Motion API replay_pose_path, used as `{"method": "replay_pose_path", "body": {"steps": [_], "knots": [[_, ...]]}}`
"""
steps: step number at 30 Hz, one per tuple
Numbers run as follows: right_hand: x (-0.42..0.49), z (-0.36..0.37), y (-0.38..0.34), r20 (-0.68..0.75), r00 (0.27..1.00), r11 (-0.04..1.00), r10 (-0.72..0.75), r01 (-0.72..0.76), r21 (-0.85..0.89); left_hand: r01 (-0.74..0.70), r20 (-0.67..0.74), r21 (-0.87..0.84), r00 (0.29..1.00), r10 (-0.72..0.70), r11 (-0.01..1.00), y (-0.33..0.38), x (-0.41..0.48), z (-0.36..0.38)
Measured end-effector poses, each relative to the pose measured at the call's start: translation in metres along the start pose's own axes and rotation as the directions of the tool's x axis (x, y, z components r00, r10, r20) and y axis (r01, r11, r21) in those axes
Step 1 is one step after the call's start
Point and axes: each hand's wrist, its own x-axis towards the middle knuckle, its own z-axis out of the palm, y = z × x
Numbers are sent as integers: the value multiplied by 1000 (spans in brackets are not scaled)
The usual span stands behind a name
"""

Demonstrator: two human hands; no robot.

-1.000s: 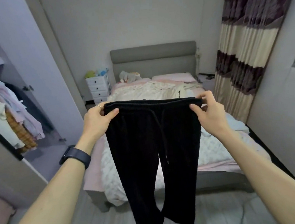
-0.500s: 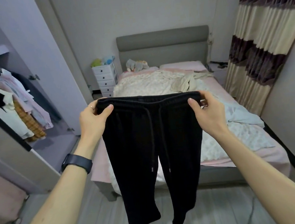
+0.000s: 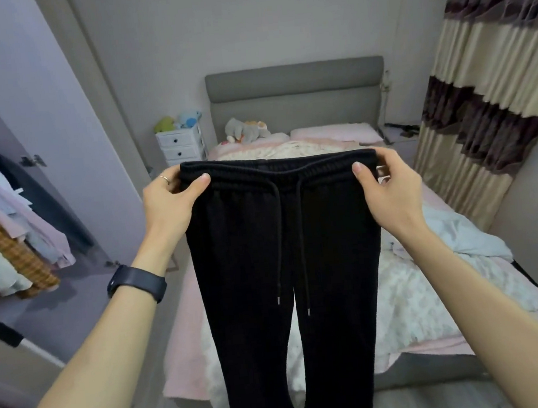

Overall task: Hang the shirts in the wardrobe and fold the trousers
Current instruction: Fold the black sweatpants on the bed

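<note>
Black drawstring trousers (image 3: 286,267) hang full length in front of me, held up by the waistband above the foot of the bed. My left hand (image 3: 171,201) pinches the waistband's left corner, thumb on the front. My right hand (image 3: 386,187) pinches the right corner the same way. The two legs hang straight down and run out of the frame at the bottom. In the open wardrobe (image 3: 12,226) on the left, several shirts hang on a rail.
A bed (image 3: 432,303) with a grey headboard, pink pillow and rumpled floral cover lies straight ahead. A light blue garment (image 3: 459,236) lies on its right side. A white drawer unit (image 3: 181,144) stands at the back left; striped curtains (image 3: 486,103) hang on the right.
The trousers have come closer and slightly higher in view, so the leg ends are now cut off. Both hands keep the same hold on the waistband.
</note>
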Motion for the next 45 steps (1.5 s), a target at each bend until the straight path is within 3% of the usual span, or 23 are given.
{"method": "replay_pose_path", "body": {"steps": [16, 20, 24, 28, 32, 35, 41, 45], "knots": [[161, 148, 102, 101, 991, 988, 92, -78, -131, 108, -6, 158, 994, -108, 982, -126, 192, 60], [180, 176, 156, 147, 976, 979, 163, -141, -150, 152, -4, 350, 987, -160, 924, -170, 211, 89], [191, 211, 228, 240, 927, 947, 288, -239, -213, 208, 9, 592, 964, -264, 779, -232, 228, 120], [173, 240, 291, 318, 868, 911, 380, -294, -288, 359, 8, 541, 902, -432, 760, -286, 217, 144], [167, 266, 330, 279, 840, 852, 465, -338, -400, 472, -3, 464, 847, -531, 750, -334, 225, 163], [197, 297, 349, 248, 836, 839, 490, -374, -396, 457, -2, 455, 859, -512, 764, -360, 266, 184], [297, 386, 403, 126, 895, 850, 429, -353, -390, 287, 20, 506, 939, -344, 813, -420, 398, 233], [335, 426, 431, 96, 897, 832, 432, -355, -427, 300, -10, 502, 940, -342, 811, -459, 444, 252]]}}
